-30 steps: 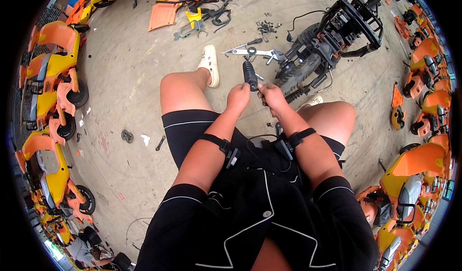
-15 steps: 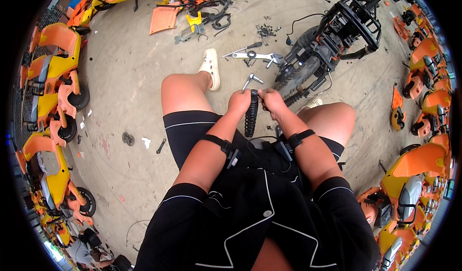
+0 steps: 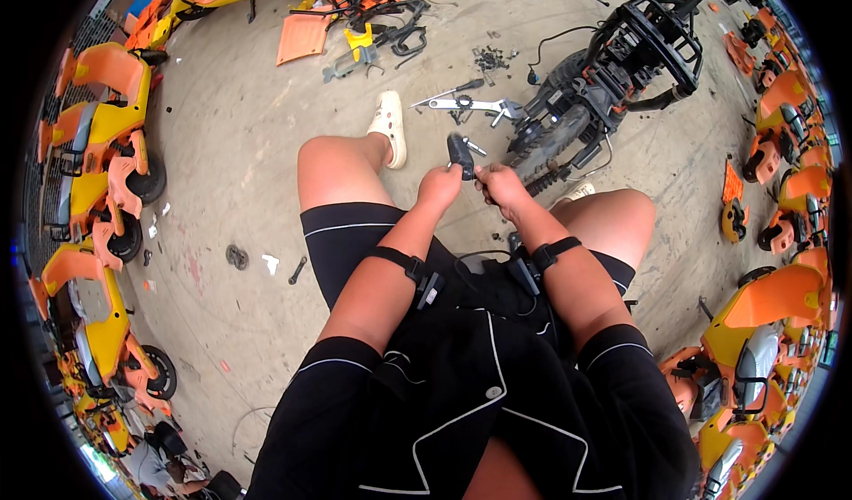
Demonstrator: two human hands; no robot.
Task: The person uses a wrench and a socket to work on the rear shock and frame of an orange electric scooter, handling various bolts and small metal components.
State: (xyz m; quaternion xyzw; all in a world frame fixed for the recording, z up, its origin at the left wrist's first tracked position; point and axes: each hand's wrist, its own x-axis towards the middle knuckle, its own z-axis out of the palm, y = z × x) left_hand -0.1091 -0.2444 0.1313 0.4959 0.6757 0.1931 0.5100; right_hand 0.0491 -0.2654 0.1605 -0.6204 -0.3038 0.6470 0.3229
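Between my hands is a black coil-spring shock absorber (image 3: pixel 460 156), blurred and tilted with its far end pointing away from me. My left hand (image 3: pixel 441 188) is closed at its near end, on the left side. From the other side, my right hand (image 3: pixel 502 188) pinches at the same end; a small dark piece shows under its fingers, too hidden to name. Just beyond, a silver T-handle wrench (image 3: pixel 476 146) lies on the floor, partly covered by the shock absorber. Farther off lie an adjustable wrench (image 3: pixel 506 108) and a screwdriver (image 3: pixel 461 89).
A stripped black scooter frame (image 3: pixel 612 74) with its wheel (image 3: pixel 568 134) lies just right of my hands. Small loose hardware (image 3: pixel 491 59) and orange body panels (image 3: pixel 302 39) are scattered ahead. Yellow-orange scooters (image 3: pixel 106 305) line both sides. A small black part (image 3: pixel 236 257) is on the floor at left.
The shock absorber has swung from hanging toward me to pointing away, over the T-handle wrench. Both hands have stayed nearly in place.
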